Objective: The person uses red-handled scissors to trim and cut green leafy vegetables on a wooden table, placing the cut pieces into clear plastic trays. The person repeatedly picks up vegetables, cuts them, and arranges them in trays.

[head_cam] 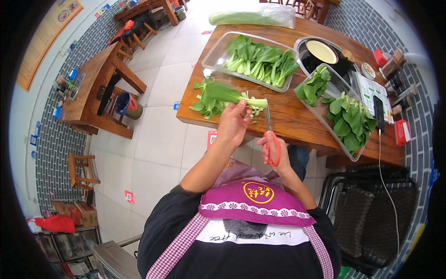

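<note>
Between the thumb and fingers of my left hand [234, 122] is a head of bok choy [223, 93], its pale root end pointing right. My right hand [278, 151] grips red-handled scissors [274, 148], whose metal blades stand upright at that root end. Under the held head, cut leaves and pale trimmings [256, 111] lie on the wooden table [237, 127]. Beyond them a clear plastic tub [217, 57] holds a row of bok choy heads. To the right, a second clear tub [318, 122] contains more leafy greens [348, 118].
A bagged long green vegetable [244, 18] lies at the table's far edge. On the right are a round pot with a cream lid [322, 51], a small bowl [368, 70], printed sheets [373, 90] and a phone [378, 110] with a white cable [386, 178] hanging down. Folded chairs [373, 216] stand below.
</note>
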A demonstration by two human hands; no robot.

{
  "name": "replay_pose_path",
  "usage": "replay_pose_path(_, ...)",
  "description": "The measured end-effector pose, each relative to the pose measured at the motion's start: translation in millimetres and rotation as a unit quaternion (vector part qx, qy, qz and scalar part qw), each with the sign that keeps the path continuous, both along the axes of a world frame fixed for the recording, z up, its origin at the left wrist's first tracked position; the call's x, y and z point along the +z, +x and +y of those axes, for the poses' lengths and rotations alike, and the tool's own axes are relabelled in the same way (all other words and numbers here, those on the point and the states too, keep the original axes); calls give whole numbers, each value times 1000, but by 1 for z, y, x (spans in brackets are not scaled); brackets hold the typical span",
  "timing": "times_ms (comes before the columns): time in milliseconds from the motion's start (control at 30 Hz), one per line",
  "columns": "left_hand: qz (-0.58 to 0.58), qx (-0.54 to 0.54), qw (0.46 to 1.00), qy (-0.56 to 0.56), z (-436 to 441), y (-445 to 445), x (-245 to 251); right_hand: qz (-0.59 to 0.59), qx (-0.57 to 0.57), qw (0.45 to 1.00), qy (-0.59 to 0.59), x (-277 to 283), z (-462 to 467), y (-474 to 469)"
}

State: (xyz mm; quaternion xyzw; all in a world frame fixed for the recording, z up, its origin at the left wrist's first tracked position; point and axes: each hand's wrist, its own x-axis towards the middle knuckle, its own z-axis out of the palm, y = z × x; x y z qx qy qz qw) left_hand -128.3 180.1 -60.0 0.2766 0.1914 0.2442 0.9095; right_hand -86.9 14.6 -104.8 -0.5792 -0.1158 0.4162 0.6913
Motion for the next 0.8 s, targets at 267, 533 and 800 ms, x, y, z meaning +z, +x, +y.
replay_pose_path(267, 37, 23, 787, 616, -21, 68, 78, -5, 31, 999, 34, -19, -20, 6)
replay_pose_path(533, -223, -88, 191, 952, -115, 211, 110, -46, 39, 998, 31, -18, -34, 7)
replay_pose_path(800, -227, -133, 196, 945, -160, 292, 61, -36, 46, 995, 76, -16, -44, 11)
